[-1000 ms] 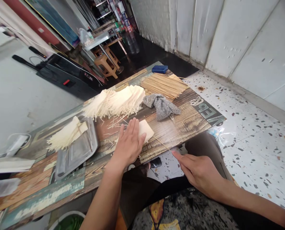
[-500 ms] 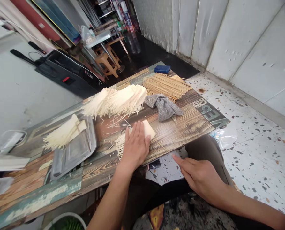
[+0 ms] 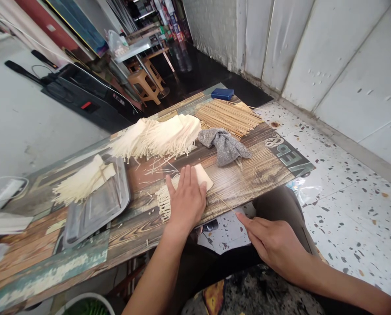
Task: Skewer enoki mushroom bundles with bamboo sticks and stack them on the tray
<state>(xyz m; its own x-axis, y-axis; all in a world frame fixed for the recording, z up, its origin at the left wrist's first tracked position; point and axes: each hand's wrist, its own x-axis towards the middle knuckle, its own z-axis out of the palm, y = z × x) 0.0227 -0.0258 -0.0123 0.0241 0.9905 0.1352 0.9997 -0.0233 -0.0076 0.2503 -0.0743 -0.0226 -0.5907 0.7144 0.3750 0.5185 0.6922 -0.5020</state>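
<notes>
Flat on the table lies a bunch of enoki mushrooms [image 3: 203, 176], its trimmed base towards the right and its caps to the left. My left hand [image 3: 188, 195] presses on it with the fingers stretched out and covers its middle. A thin wooden skewer [image 3: 223, 201] runs from the base of the bunch to my right hand [image 3: 270, 239], which pinches its near end beyond the table's edge. Whether the skewer's far tip is inside the mushrooms or under them is hidden.
More enoki bunches [image 3: 162, 136] lie behind. A pile of skewers [image 3: 228, 117], a blue box [image 3: 222, 94] and a grey cloth [image 3: 224, 146] are at the far right. On the left, a metal tray [image 3: 125, 192] carries skewered enoki [image 3: 83, 179]. Loose enoki bits [image 3: 156, 168] litter the wood.
My left thumb and fingers are spread slightly wider on the enoki. The right hand and skewer are almost unchanged. The view has shifted a little.
</notes>
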